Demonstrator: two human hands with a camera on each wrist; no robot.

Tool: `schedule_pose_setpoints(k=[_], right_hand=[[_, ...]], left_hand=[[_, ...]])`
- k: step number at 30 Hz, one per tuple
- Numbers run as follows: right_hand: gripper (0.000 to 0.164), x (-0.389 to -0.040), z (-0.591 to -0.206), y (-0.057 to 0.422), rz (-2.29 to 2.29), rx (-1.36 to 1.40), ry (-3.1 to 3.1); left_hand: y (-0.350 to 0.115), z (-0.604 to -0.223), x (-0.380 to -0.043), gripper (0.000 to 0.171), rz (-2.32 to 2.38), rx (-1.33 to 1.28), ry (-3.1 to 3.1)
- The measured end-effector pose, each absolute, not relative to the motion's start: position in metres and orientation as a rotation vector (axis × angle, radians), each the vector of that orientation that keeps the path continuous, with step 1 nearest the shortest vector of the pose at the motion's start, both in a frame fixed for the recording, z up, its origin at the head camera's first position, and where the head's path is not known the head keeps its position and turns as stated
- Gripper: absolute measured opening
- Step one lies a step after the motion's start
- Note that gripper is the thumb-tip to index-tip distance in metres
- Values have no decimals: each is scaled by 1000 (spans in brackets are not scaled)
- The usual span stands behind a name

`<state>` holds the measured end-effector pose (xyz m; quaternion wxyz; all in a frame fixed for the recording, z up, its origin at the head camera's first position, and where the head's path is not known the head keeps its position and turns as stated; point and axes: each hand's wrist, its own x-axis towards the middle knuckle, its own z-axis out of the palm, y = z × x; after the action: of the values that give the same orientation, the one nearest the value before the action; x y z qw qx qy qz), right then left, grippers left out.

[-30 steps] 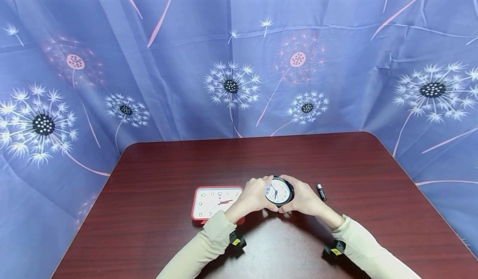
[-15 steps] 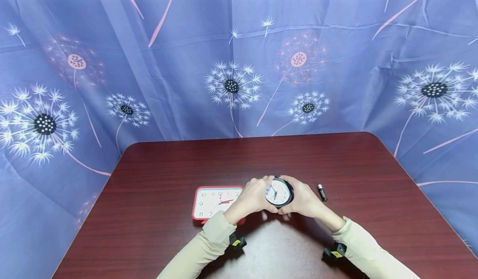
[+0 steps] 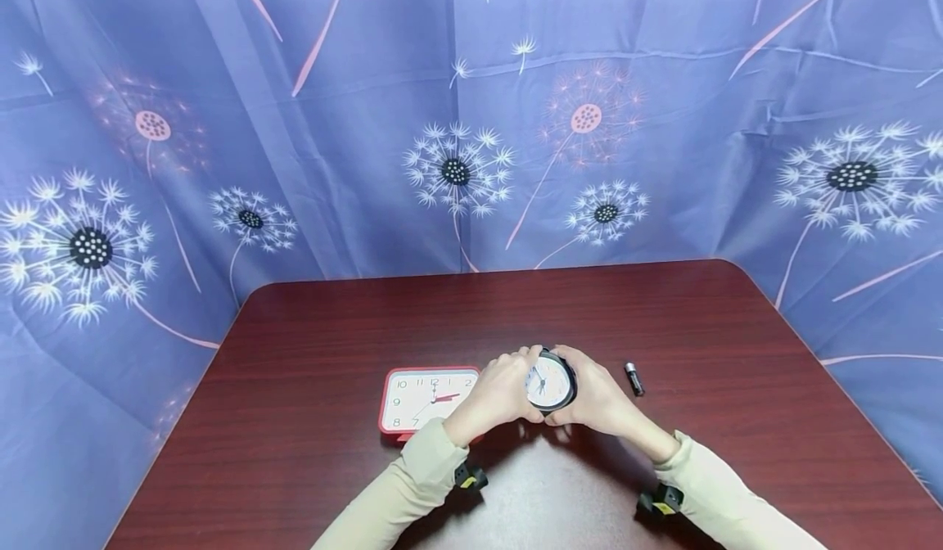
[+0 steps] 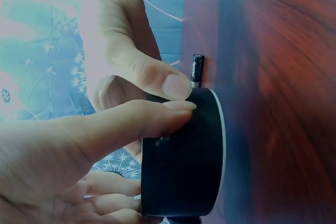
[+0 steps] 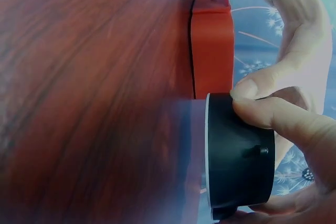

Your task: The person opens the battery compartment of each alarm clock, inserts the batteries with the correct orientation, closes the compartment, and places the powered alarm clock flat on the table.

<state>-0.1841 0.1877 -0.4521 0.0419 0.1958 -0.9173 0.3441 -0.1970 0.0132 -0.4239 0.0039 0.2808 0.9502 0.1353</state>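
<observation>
Above the table (image 3: 331,321), a round clock (image 3: 548,385), gripped between both hands (image 3: 501,388) (image 3: 597,396).

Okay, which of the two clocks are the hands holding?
The round black clock, gripped by the left hand and the right hand together. The other, the red rectangular clock, sits on the table with neither hand gripping it.
</observation>
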Motion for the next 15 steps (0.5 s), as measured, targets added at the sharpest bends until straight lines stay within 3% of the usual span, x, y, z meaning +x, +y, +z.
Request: schedule_pose_setpoints(k=[15], right_hand=[[90, -177, -450, 186, 1070, 637, -2761]], left_hand=[[7, -427, -197, 80, 724, 782, 2922]])
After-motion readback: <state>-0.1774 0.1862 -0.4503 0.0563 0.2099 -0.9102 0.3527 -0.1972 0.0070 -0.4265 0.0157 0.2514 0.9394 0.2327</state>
